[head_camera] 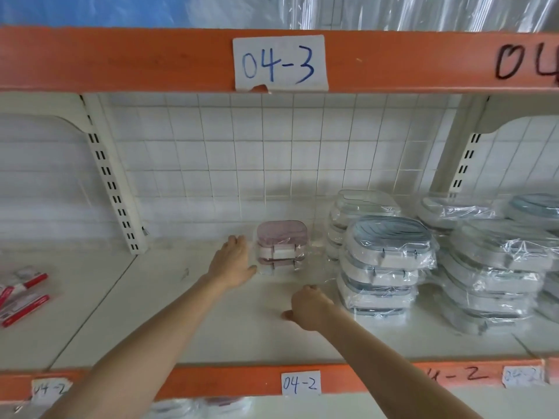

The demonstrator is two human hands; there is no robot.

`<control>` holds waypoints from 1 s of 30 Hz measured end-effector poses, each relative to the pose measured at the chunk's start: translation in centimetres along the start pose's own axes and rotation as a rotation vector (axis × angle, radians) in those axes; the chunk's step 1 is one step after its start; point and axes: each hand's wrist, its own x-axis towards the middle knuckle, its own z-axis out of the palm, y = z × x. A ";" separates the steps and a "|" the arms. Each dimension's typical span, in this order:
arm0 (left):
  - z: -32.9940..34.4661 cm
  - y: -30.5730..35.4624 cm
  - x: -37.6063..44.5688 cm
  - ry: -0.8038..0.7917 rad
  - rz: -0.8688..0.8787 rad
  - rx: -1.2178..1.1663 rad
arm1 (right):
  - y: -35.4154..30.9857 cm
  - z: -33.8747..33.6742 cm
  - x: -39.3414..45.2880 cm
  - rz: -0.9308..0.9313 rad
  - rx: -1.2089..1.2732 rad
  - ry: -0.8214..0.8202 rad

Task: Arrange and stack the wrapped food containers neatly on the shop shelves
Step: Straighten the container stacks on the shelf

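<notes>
- The left hand (234, 261) lies flat on the shelf (169, 313), fingers straight and relaxed, gripping nothing; its thumb side touches or nearly touches the wrap of the pink boxes (282, 247).
- The pink boxes sit just to the right of the left fingers, at about the same depth, near the tiled back wall (242, 152). I count two, one stacked on the other, latches facing the person.
- Their long axis runs left to right, parallel to the shelf's front edge.
- The right hand (308, 306) is nearer the person, with the pink boxes ahead of its fingers and slightly to the left. Its fingers curl downward, apparently on the loose clear wrap trailing from the boxes; whether they actually pinch it, I cannot tell.
- The left hand is the nearer of the two to the boxes, so a sideways nudge to the right would probably fall to it.
- To the right of the right fingers stands a stack of blue-lidded boxes (390, 267), about four high, with a clear stack (360, 213) behind it.
- Farther right are more wrapped stacks (496, 267); their number is hard to count.
- Far left of the left fingers lie red-edged packets (24, 294), at least three.
</notes>
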 end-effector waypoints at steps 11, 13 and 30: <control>-1.2 -1.7 -9.1 -0.265 0.032 0.469 | 0.4 -0.4 0.5 -0.131 -0.143 0.079; -1.5 -2.1 -10.9 -0.278 -0.005 0.465 | 0.3 -0.1 0.1 -0.151 -0.087 0.101; -3.8 -3.6 -24.7 -0.092 0.038 0.378 | -8.2 5.7 -11.8 -0.518 0.232 0.346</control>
